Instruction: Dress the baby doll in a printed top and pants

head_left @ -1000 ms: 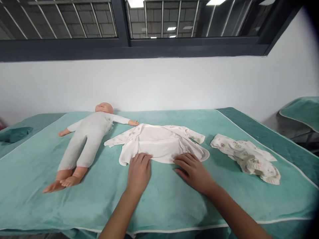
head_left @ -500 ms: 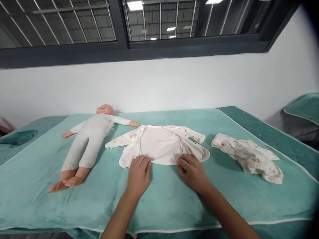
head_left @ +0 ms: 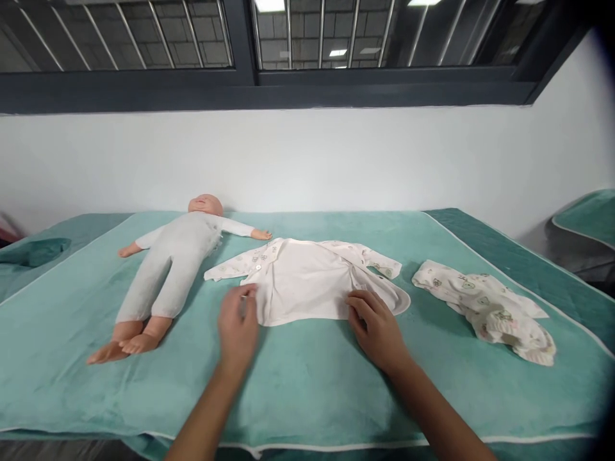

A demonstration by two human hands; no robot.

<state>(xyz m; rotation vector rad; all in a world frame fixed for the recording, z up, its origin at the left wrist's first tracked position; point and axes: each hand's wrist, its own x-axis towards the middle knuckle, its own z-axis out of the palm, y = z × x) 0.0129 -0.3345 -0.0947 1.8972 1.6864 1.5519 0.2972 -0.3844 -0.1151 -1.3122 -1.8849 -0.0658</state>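
One left hand [head_left: 237, 330] and one right hand [head_left: 378, 330], two in all; one baby doll [head_left: 180, 246] with two arms [head_left: 235, 227] and two feet [head_left: 139, 344]; two small garments, one open white top [head_left: 307, 282] and one bundled patterned piece [head_left: 485, 304]; one light green sheet [head_left: 307, 390]; and one window frame [head_left: 336, 95] showing two panes [head_left: 115, 38].

Hands [head_left: 239, 330] at spread shirt [head_left: 307, 282], doll [head_left: 185, 243] nearby

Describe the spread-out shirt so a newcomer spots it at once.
Find the green cover below the window. Midway across it, between the doll and the crumpled printed garment, lies the shirt. It alone is opened flat, sleeves out to both sides, plain white inside showing.
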